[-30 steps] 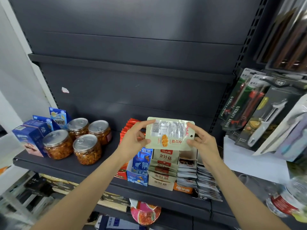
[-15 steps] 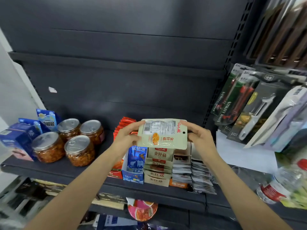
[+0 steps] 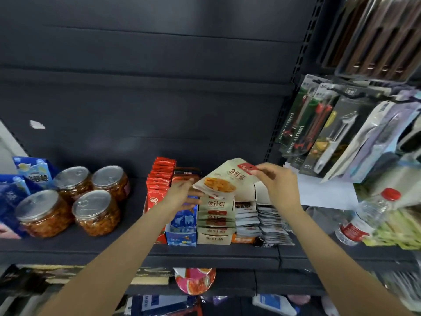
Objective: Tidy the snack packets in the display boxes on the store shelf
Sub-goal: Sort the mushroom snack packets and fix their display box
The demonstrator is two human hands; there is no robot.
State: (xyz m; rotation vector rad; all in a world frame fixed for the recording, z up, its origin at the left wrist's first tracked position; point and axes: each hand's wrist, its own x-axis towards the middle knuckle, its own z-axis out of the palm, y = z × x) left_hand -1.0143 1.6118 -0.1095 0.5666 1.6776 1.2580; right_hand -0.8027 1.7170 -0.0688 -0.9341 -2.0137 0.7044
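A beige snack packet (image 3: 224,179) with red corner label and a food picture is held face-up, tilted, just above the beige display box (image 3: 215,236) full of like packets. My right hand (image 3: 276,181) pinches its upper right corner. My left hand (image 3: 182,192) holds its lower left edge with the fingers under it. A blue display box (image 3: 182,233) stands left of the beige one, a row of red packets (image 3: 159,179) further left. Stacks of dark-and-white packets (image 3: 264,217) lie to the right.
Four lidded jars (image 3: 68,201) and blue cartons (image 3: 13,195) fill the shelf's left part. A water bottle (image 3: 366,215) lies at the right. Packaged knives and peelers (image 3: 330,133) hang at the upper right. The dark shelf edge (image 3: 205,256) runs below the boxes.
The packet has been turned over from its printed back to its front and lowered toward the beige box. Both hands have shifted their hold on it.
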